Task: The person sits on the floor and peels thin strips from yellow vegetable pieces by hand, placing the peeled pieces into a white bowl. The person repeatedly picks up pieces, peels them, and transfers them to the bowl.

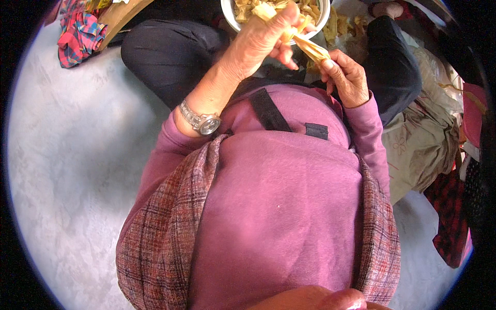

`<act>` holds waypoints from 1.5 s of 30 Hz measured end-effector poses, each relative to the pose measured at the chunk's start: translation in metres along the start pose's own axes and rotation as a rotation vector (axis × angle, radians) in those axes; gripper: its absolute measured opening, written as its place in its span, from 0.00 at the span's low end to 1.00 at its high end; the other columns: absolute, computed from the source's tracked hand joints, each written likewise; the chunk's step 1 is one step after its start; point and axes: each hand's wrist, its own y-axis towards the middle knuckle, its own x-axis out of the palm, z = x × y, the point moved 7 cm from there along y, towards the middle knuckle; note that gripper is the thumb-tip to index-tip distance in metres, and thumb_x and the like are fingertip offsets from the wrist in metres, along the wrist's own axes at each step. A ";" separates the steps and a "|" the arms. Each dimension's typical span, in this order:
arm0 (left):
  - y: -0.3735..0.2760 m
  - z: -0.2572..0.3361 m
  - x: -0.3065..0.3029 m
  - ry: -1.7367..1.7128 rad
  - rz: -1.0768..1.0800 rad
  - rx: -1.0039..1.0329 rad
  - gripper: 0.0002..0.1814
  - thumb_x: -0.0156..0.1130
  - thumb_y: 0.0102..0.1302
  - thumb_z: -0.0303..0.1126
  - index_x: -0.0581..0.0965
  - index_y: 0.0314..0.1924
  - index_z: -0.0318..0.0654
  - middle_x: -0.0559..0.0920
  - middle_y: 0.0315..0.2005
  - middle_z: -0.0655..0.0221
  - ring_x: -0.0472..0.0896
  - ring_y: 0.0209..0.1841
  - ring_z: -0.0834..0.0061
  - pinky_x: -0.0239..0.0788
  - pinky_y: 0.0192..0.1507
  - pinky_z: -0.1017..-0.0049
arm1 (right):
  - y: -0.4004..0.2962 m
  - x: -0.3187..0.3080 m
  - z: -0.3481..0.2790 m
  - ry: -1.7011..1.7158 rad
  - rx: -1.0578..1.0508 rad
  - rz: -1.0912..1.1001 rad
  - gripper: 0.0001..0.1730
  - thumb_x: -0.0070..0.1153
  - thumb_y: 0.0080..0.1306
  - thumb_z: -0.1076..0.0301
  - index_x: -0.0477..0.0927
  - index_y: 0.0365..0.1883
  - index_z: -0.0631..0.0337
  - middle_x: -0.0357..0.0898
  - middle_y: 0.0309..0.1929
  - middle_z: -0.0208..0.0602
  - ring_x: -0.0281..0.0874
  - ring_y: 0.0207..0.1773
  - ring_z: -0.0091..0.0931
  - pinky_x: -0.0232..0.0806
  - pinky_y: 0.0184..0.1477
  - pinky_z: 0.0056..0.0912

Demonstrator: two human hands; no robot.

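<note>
A twisted, pale yellow strip that looks like dried husk (311, 48) stretches between my two hands. My left hand (257, 44), with a metal watch (209, 124) on its wrist, holds the upper, bunched end, its lower fingers loosely spread. The strip's lower end is pinched between thumb and fingers of my right hand (345, 75). Just beyond my left hand stands a white round tub (231, 19) with many folded yellow pieces (244, 9) in it. My left hand covers part of the tub's near rim.
More yellow pieces (343, 25) lie right of the tub near clear plastic. A plaid cloth (79, 38) hangs by a curved wooden edge (124, 15) at upper left. A crumpled beige bag (422, 143) lies at the right, beside dark red cloth (449, 217). My bent legs flank the tub.
</note>
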 end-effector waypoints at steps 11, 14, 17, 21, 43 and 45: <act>-0.002 -0.003 -0.011 0.017 0.021 -0.057 0.12 0.60 0.64 0.37 0.77 0.38 0.35 0.71 0.17 0.78 0.62 0.13 0.91 0.54 0.14 0.89 | 0.009 0.012 -0.022 -0.054 0.011 -0.057 0.16 0.47 0.70 0.57 0.77 0.38 0.63 0.71 0.24 0.25 0.65 0.25 0.15 0.60 0.24 0.18; -0.006 0.009 -0.025 -0.217 0.034 -0.036 0.07 0.64 0.60 0.30 0.75 0.37 0.39 0.68 0.17 0.81 0.62 0.16 0.93 0.55 0.17 0.89 | 0.011 0.009 -0.050 -0.148 -0.209 -0.001 0.20 0.48 0.70 0.56 0.76 0.25 0.63 0.66 0.20 0.23 0.57 0.22 0.14 0.49 0.24 0.19; -0.009 0.027 -0.031 -0.221 0.047 0.025 0.07 0.64 0.60 0.30 0.75 0.36 0.39 0.68 0.18 0.81 0.62 0.17 0.92 0.56 0.18 0.88 | 0.013 0.010 -0.063 -0.212 -0.213 -0.011 0.19 0.49 0.69 0.56 0.76 0.25 0.62 0.65 0.20 0.23 0.56 0.21 0.14 0.48 0.24 0.19; 0.003 0.047 -0.041 -0.176 0.113 0.119 0.04 0.60 0.61 0.30 0.77 0.36 0.40 0.67 0.17 0.82 0.59 0.14 0.92 0.52 0.16 0.87 | 0.032 0.002 -0.094 -0.340 -0.357 0.007 0.19 0.48 0.69 0.57 0.75 0.25 0.63 0.65 0.19 0.28 0.60 0.23 0.18 0.54 0.27 0.22; 0.055 0.156 -0.064 1.129 0.475 0.698 0.12 0.63 0.61 0.36 0.79 0.40 0.35 0.78 0.23 0.76 0.73 0.24 0.86 0.68 0.29 0.81 | 0.114 -0.048 -0.182 -0.973 -0.726 0.526 0.10 0.54 0.66 0.64 0.76 0.30 0.62 0.75 0.22 0.38 0.70 0.21 0.28 0.66 0.28 0.28; 0.037 0.118 -0.053 0.919 0.352 0.510 0.14 0.64 0.61 0.37 0.79 0.41 0.34 0.81 0.27 0.75 0.75 0.30 0.85 0.70 0.35 0.80 | 0.083 -0.037 -0.179 -0.719 -0.846 0.513 0.09 0.55 0.65 0.65 0.74 0.29 0.62 0.71 0.19 0.47 0.72 0.19 0.40 0.64 0.23 0.34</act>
